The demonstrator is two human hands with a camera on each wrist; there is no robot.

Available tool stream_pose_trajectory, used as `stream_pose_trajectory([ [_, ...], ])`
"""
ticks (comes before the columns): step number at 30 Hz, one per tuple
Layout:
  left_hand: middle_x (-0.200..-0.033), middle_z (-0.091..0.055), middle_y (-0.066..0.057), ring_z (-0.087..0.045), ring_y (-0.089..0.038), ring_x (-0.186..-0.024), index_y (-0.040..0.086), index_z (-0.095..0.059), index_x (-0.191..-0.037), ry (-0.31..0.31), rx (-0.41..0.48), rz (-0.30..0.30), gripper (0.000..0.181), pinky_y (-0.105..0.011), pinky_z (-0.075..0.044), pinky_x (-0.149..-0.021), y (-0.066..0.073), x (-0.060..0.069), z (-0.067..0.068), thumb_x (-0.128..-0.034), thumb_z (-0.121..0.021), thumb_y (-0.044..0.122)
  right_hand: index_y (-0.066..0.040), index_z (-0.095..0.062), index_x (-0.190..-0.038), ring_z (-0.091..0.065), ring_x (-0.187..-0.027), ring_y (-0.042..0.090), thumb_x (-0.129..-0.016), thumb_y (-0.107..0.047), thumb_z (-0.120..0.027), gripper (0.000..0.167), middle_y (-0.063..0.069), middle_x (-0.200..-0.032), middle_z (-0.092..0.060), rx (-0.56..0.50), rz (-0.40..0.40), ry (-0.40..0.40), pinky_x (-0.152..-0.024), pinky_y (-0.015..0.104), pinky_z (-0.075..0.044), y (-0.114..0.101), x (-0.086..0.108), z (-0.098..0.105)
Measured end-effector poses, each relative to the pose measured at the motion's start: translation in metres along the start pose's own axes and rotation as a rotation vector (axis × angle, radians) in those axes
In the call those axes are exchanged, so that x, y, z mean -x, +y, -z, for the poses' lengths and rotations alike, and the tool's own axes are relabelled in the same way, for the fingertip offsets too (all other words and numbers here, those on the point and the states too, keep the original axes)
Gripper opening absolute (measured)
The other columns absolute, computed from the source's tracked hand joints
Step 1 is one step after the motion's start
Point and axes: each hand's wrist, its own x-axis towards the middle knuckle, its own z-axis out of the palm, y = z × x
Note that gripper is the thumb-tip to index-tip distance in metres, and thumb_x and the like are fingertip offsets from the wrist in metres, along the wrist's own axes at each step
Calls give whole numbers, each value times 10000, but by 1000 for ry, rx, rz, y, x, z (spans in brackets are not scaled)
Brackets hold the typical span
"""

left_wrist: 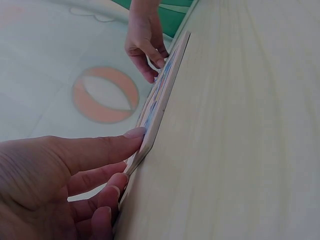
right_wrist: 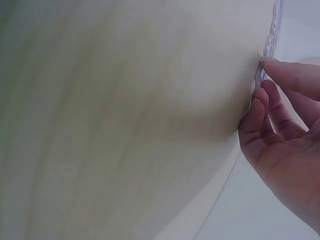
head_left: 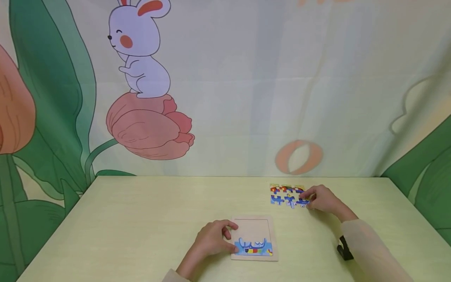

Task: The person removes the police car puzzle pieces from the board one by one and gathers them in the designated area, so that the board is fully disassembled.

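A square wooden puzzle tray (head_left: 251,229) lies near the front of the table, its lower strip filled with joined blue pieces (head_left: 253,249). My left hand (head_left: 215,237) holds the tray's left edge; in the left wrist view the thumb (left_wrist: 107,151) lies on the rim, with the fingers beside and below it. Further back on the right, loose jigsaw pieces (head_left: 282,199) lie in rough rows. My right hand (head_left: 323,199) pinches a jigsaw piece (head_left: 302,202) at their right end. In the right wrist view, the fingertips partly hide that piece (right_wrist: 259,75).
The pale wooden table (head_left: 141,223) ends at a hanging cloth (head_left: 225,98) printed with a rabbit and flowers. A small black object (head_left: 345,248) shows beside the right sleeve (head_left: 373,248).
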Motion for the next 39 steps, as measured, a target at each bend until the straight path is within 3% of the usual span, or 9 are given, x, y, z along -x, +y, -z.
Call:
stream_pose_trajectory([
  [7,-698,-527,61,-447,-133,-633,154,-647,-1024,1,-1,2,467,-267,-305,-588,1,0,1,-611,-840,256,34,-660,-1001,-482,-735,202,-717,48,-671,284,161,-977,-607,-3,-1,8,-578,298,-420,-1,0,0],
  [12,-703,-524,58,-445,-137,-637,154,-646,-1028,3,-1,-1,471,-271,-303,-590,0,0,1,-612,-839,258,25,-647,-1043,-472,-712,183,-758,0,-666,287,147,-968,-597,-80,-18,33,-563,292,-407,-7,4,-3],
  [16,-704,-524,63,-444,-134,-636,153,-645,-1030,7,-6,-7,474,-271,-305,-591,-1,0,1,-610,-840,257,36,-649,-1027,-468,-689,176,-764,-11,-673,268,134,-929,-617,-123,40,12,-544,269,-405,-24,11,-14],
  [21,-702,-528,72,-446,-126,-633,152,-646,-1030,8,-12,-16,476,-268,-310,-594,-2,-1,-1,-608,-841,252,50,-648,-1026,-512,-725,182,-749,-12,-693,287,139,-916,-633,-188,178,-81,-551,227,-424,-51,20,-31],
  [29,-698,-529,66,-452,-132,-637,152,-646,-1028,-2,-5,-9,468,-274,-318,-600,-1,-1,-1,-614,-839,257,44,-637,-1046,-535,-741,150,-740,-24,-713,322,113,-932,-628,-236,283,-220,-629,223,-454,-92,35,-63],
  [33,-701,-532,64,-455,-133,-637,151,-645,-1030,-11,-2,-13,464,-278,-323,-602,-1,-2,0,-621,-835,261,34,-636,-1049,-527,-707,130,-739,-20,-714,324,85,-919,-622,-244,292,-281,-639,210,-449,-108,39,-77],
  [39,-718,-540,66,-453,-128,-638,148,-639,-1047,-32,15,-41,479,-283,-329,-602,-3,-2,2,-622,-833,254,46,-632,-1045,-494,-612,87,-716,14,-716,340,53,-863,-604,-230,309,-333,-552,187,-418,-129,44,-94],
])
